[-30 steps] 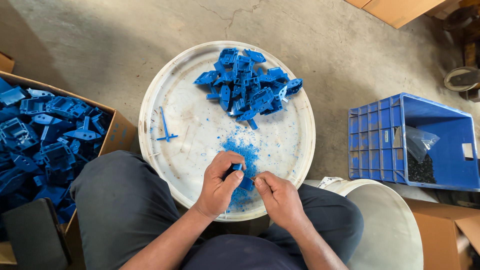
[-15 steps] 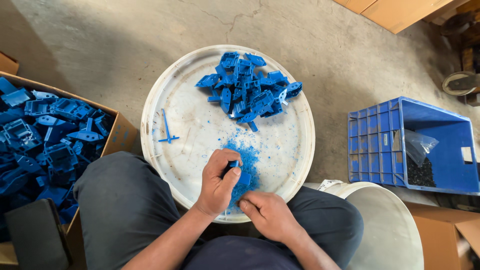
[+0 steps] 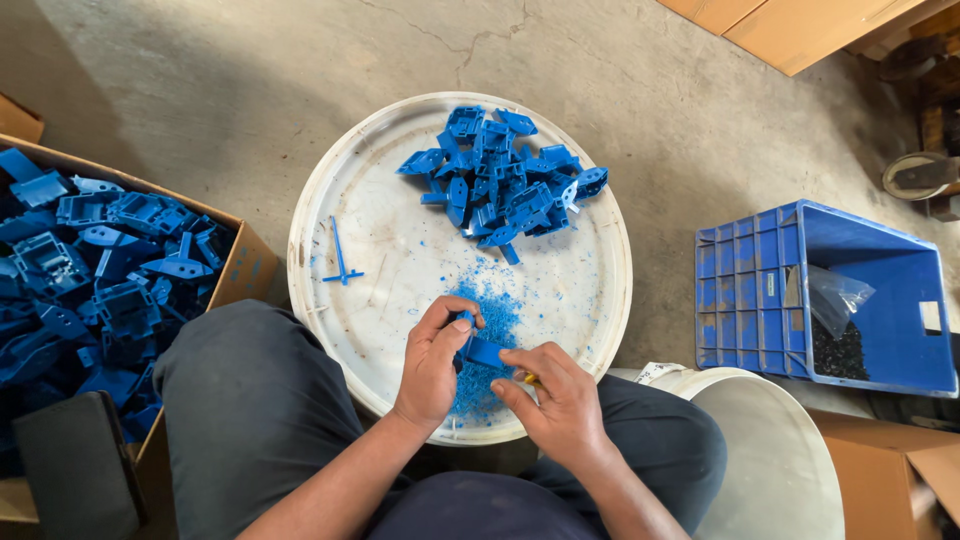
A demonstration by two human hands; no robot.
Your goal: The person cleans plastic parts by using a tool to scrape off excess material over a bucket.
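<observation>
head view: i see a small blue plastic part (image 3: pixel 484 351) pinched in the fingers of the left hand (image 3: pixel 432 366), held just above the near edge of a round white lid (image 3: pixel 340 330) that serves as a work surface. the right hand (image 3: pixel 558 402) is closed around a small tool with a yellow bit showing (image 3: pixel 527 380), its tip touching the part. right under the hands lies a patch of blue shavings (image 3: pixel 490 310), so i judge some trimming is already done. at the far side of the lid sits a heap of blue parts (image 3: pixel 505 180); i cannot tell whether they are finished or waiting. a thin blue sprue (image 3: pixel 339 255) lies alone on the lid's left. to the left, a cardboard box (image 3: pixel 250 262) holds many larger blue pieces (image 3: pixel 90 270), which looks like plenty left. to the right stands a blue ribbed crate (image 3: pixel 745 290) with a clear plastic bag (image 3: pixel 835 300) and dark small items inside, and a pale sticker on its inner wall. a white bucket (image 3: pixel 770 450) stands near my right knee.
</observation>
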